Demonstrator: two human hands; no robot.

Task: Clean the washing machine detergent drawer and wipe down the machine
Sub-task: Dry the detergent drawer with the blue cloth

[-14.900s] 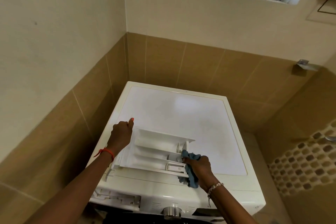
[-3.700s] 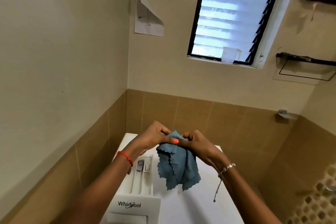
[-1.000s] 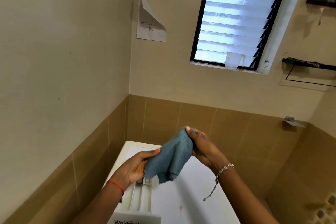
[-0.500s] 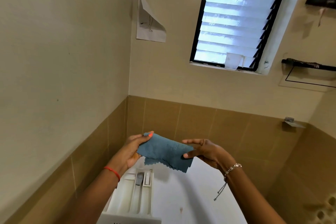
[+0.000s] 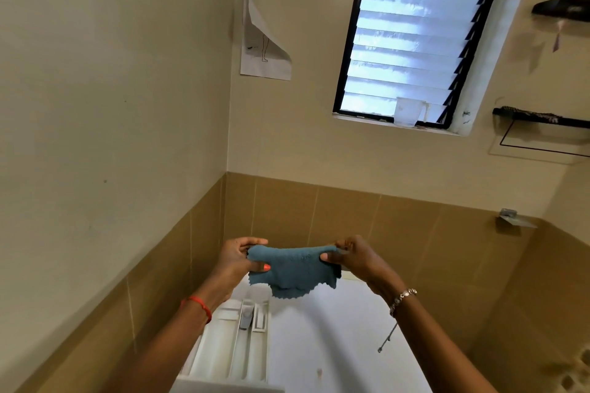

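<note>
The drawer (image 5: 233,341) lies on the machine (image 5: 335,344) top at its left edge, long axis running away from the person. Above it, the left hand (image 5: 236,260) and right hand (image 5: 357,257) each pinch one end of the cloth (image 5: 292,268), both grips grasping fabric, stretching it crosswise in the air. The drawer lies down and left of the cloth, nearer the left hand.

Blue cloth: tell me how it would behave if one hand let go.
Probably floppy: the blue cloth sags between the left hand and right hand, its scalloped edge drooping. Likely light: mere pinches hold it up.
</note>
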